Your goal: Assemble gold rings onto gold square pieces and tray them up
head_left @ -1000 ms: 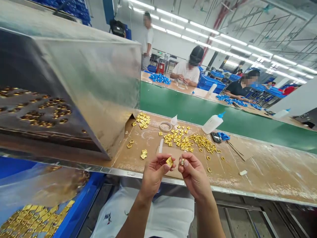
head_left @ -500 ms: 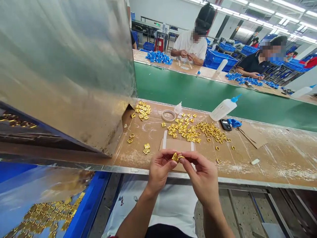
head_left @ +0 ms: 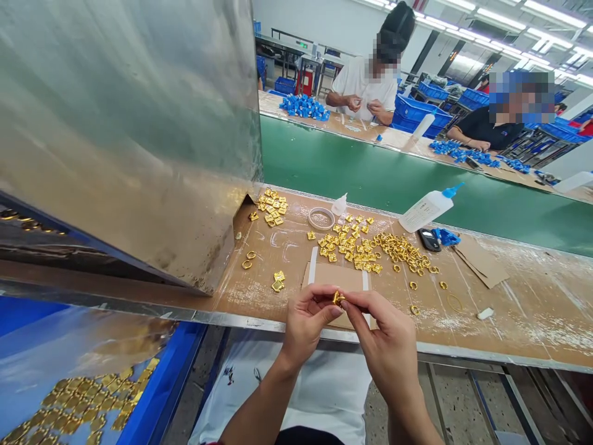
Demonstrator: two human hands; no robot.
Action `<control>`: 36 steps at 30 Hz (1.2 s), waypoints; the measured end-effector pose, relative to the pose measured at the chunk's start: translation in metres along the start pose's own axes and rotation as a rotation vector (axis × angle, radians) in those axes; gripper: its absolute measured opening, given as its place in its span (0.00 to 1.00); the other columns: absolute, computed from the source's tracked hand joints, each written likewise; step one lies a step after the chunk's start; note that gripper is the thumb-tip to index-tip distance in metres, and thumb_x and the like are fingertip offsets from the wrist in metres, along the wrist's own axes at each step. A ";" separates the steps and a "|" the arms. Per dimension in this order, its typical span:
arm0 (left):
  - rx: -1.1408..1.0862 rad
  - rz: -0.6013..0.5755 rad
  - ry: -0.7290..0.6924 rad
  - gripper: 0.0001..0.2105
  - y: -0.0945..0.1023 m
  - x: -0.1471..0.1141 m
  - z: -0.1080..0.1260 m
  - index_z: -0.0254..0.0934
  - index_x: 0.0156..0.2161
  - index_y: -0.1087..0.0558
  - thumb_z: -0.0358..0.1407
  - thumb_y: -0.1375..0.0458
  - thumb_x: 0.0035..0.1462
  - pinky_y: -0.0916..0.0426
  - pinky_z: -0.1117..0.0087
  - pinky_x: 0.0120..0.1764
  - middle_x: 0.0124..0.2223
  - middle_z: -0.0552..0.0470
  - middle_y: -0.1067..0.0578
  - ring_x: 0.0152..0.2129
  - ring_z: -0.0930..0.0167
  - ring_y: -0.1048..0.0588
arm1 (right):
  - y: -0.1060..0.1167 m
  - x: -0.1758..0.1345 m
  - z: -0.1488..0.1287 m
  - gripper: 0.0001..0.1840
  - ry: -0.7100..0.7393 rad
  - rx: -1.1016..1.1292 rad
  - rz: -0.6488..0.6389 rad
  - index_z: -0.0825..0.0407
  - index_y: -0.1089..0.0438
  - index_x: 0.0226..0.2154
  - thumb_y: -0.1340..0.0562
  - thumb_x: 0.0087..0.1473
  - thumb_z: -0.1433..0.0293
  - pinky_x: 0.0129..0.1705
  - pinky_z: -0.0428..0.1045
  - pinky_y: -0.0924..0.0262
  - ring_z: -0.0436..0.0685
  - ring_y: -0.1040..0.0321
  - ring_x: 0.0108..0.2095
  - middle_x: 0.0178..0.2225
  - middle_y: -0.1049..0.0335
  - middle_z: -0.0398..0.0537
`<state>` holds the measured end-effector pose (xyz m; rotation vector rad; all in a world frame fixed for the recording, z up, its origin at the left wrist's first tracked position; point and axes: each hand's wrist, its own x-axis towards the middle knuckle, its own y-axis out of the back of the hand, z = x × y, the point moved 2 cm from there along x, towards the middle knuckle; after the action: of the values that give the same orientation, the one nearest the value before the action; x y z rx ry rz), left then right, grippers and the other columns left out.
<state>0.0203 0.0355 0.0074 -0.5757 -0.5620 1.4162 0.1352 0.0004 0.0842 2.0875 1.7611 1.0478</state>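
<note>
Close to the bench's front edge, my left hand (head_left: 306, 318) pinches a small square gold piece (head_left: 336, 298) between thumb and fingers. My right hand (head_left: 386, 324) is closed on a gold ring (head_left: 342, 298), mostly covered by the fingertips. Ring and square piece meet between the two hands; whether they are joined I cannot tell. Under the hands lies a cardboard sheet (head_left: 336, 276) with white strips at its sides. Behind it spread a heap of square gold pieces (head_left: 349, 244) and a pile of gold rings (head_left: 401, 250).
A large metal panel (head_left: 139, 136) rises at the left. At the bench's back are a roll of tape (head_left: 321, 218), a small dropper bottle (head_left: 340, 204) and a white bottle with blue cap (head_left: 428, 211). A green belt (head_left: 352, 164) separates two co-workers. A blue crate (head_left: 185, 352) holds gold parts.
The ring and the square gold piece have come together between my fingertips. The whole view has shifted slightly, moving bench items a little to the right.
</note>
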 end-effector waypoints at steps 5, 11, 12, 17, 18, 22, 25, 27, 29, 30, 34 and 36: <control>0.011 0.000 -0.092 0.12 0.000 0.000 0.000 0.39 0.34 0.16 0.37 0.23 0.43 0.21 0.71 0.37 0.33 0.48 0.15 0.31 0.69 0.17 | -0.001 0.001 -0.001 0.08 0.034 -0.035 -0.005 0.48 0.21 0.37 0.38 0.63 0.73 0.34 0.46 0.29 0.55 0.21 0.33 0.33 0.19 0.46; 0.014 -0.008 -0.194 0.09 -0.002 -0.002 0.000 0.42 0.35 0.15 0.36 0.24 0.45 0.22 0.72 0.36 0.32 0.50 0.16 0.30 0.70 0.18 | 0.000 0.001 -0.001 0.06 0.014 -0.054 -0.021 0.49 0.24 0.34 0.36 0.62 0.73 0.32 0.44 0.31 0.53 0.22 0.29 0.30 0.20 0.44; 0.005 -0.009 -0.204 0.09 -0.002 -0.002 0.000 0.43 0.35 0.15 0.36 0.24 0.46 0.22 0.72 0.37 0.32 0.51 0.16 0.31 0.70 0.17 | 0.001 0.000 -0.001 0.06 0.007 -0.049 -0.020 0.49 0.24 0.34 0.36 0.62 0.73 0.32 0.44 0.31 0.53 0.22 0.29 0.30 0.20 0.44; -0.006 -0.014 -0.219 0.08 -0.003 -0.002 -0.002 0.43 0.34 0.15 0.36 0.24 0.46 0.22 0.73 0.37 0.32 0.50 0.16 0.31 0.70 0.17 | 0.001 -0.001 -0.005 0.08 0.060 -0.109 -0.032 0.50 0.27 0.32 0.38 0.64 0.72 0.30 0.43 0.34 0.51 0.24 0.27 0.28 0.23 0.43; -0.002 -0.015 -0.213 0.08 -0.003 -0.001 -0.002 0.43 0.33 0.15 0.36 0.24 0.46 0.23 0.73 0.36 0.31 0.51 0.16 0.31 0.70 0.17 | 0.001 -0.001 -0.007 0.10 0.078 -0.141 -0.040 0.50 0.27 0.31 0.39 0.65 0.72 0.30 0.43 0.36 0.51 0.25 0.26 0.27 0.24 0.42; 0.032 -0.012 -0.186 0.08 0.004 0.000 -0.002 0.42 0.31 0.16 0.38 0.24 0.45 0.23 0.73 0.36 0.30 0.50 0.17 0.30 0.70 0.18 | -0.002 -0.002 -0.009 0.14 0.121 -0.245 -0.070 0.50 0.31 0.29 0.42 0.68 0.71 0.28 0.43 0.39 0.50 0.28 0.25 0.26 0.28 0.42; 0.048 -0.021 -0.159 0.08 0.006 0.000 -0.002 0.41 0.30 0.16 0.39 0.24 0.44 0.23 0.73 0.35 0.30 0.50 0.17 0.29 0.70 0.18 | -0.004 -0.002 -0.011 0.15 0.139 -0.284 -0.072 0.50 0.32 0.29 0.44 0.69 0.71 0.29 0.43 0.39 0.50 0.28 0.26 0.26 0.28 0.43; 0.038 -0.031 -0.140 0.08 0.005 0.000 -0.001 0.42 0.30 0.16 0.39 0.24 0.44 0.23 0.72 0.36 0.30 0.50 0.17 0.29 0.70 0.18 | -0.004 -0.002 -0.013 0.15 0.135 -0.288 -0.070 0.50 0.32 0.29 0.44 0.69 0.70 0.28 0.43 0.38 0.50 0.27 0.26 0.26 0.28 0.43; 0.015 -0.032 -0.122 0.08 0.004 -0.001 0.000 0.42 0.30 0.16 0.39 0.23 0.43 0.23 0.71 0.37 0.30 0.51 0.17 0.30 0.70 0.18 | -0.004 -0.001 -0.013 0.14 0.129 -0.269 -0.056 0.49 0.31 0.30 0.44 0.69 0.70 0.28 0.43 0.37 0.50 0.27 0.25 0.27 0.27 0.42; 0.001 -0.030 -0.113 0.09 0.003 -0.001 0.001 0.42 0.30 0.16 0.38 0.23 0.43 0.23 0.71 0.38 0.30 0.51 0.17 0.30 0.70 0.18 | -0.004 -0.001 -0.013 0.13 0.130 -0.250 -0.045 0.49 0.30 0.31 0.44 0.69 0.69 0.28 0.43 0.36 0.51 0.26 0.26 0.27 0.27 0.43; -0.028 -0.002 -0.097 0.11 0.002 -0.006 -0.002 0.41 0.32 0.17 0.40 0.23 0.43 0.23 0.71 0.38 0.32 0.50 0.16 0.30 0.71 0.19 | 0.000 -0.007 0.001 0.09 0.149 -0.181 0.011 0.47 0.27 0.37 0.41 0.67 0.65 0.34 0.44 0.29 0.53 0.22 0.31 0.33 0.22 0.46; 0.005 0.043 -0.095 0.14 0.003 -0.006 -0.007 0.38 0.31 0.17 0.43 0.23 0.41 0.23 0.70 0.38 0.32 0.48 0.17 0.30 0.70 0.19 | -0.003 -0.010 0.016 0.10 0.178 -0.143 -0.038 0.46 0.24 0.38 0.38 0.63 0.59 0.32 0.46 0.27 0.55 0.21 0.29 0.34 0.20 0.47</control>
<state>0.0222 0.0290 0.0004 -0.5213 -0.6247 1.4910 0.1427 -0.0042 0.0674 1.9206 1.7394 1.3423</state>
